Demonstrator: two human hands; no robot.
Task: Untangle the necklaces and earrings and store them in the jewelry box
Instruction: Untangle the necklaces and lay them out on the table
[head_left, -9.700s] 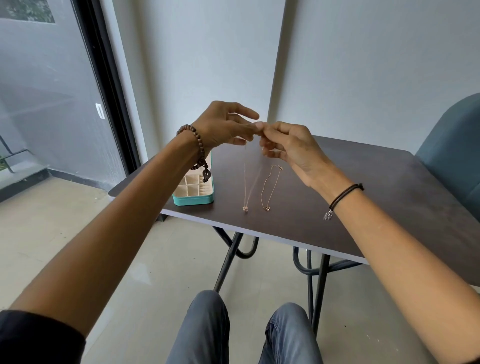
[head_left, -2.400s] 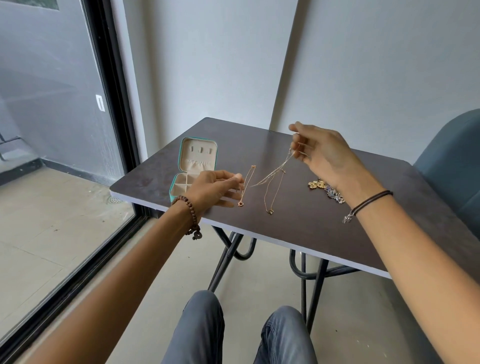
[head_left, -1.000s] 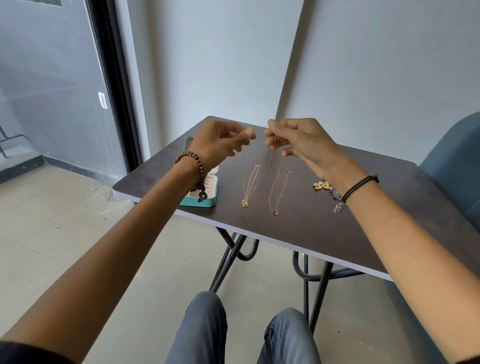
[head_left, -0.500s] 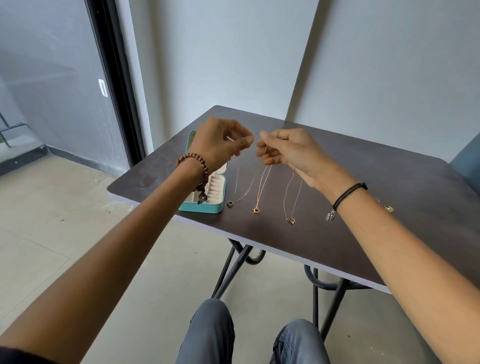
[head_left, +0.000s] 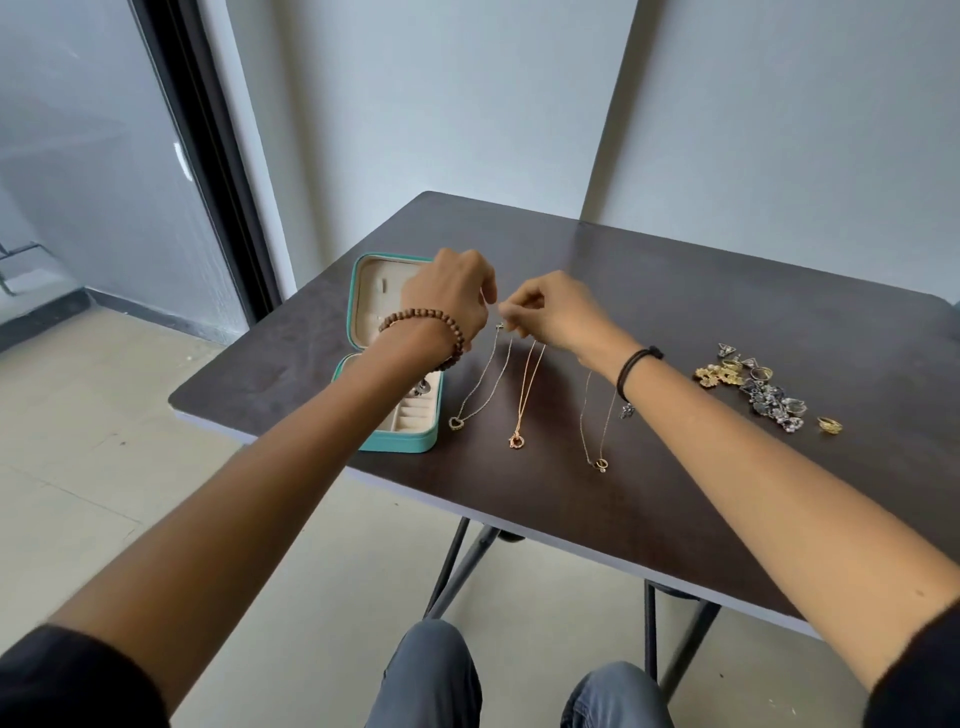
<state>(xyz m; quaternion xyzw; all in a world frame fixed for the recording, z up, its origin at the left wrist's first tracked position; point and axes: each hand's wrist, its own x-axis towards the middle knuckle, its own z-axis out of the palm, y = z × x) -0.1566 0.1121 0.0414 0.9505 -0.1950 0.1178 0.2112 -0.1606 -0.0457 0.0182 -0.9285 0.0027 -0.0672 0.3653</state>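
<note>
left hand (head_left: 451, 299) and right hand (head_left: 558, 314) meet fingertip to fingertip at mid-frame, low over the dark brown bench (head_left: 675, 291). both have curled fingers and pinch the upper, clasp end of the thin silver heart-pendant necklace (head_left: 456, 423). the left hand's exact contact is partly hidden behind the back of that hand.

the chain runs from the pinch down and to the left of the frame, its long axis slanting toward the near bench edge. its heart pendant rests on the bench just beside the right wall of the open teal jewelry box (head_left: 397, 446). the box lies to the left of the chain, beneath the left forearm. judged: the left hand is the nearer for the transfer.

a rose-gold ring-pendant necklace (head_left: 516, 440) and a fine gold small-pendant necklace (head_left: 601, 464) lie roughly parallel to the right, apart from each other. a heap of gold and silver earrings and rings (head_left: 763, 395) sits well apart at the right of the frame.

judged: the silver chain looks free of the others, and storage is not yet done.
</note>
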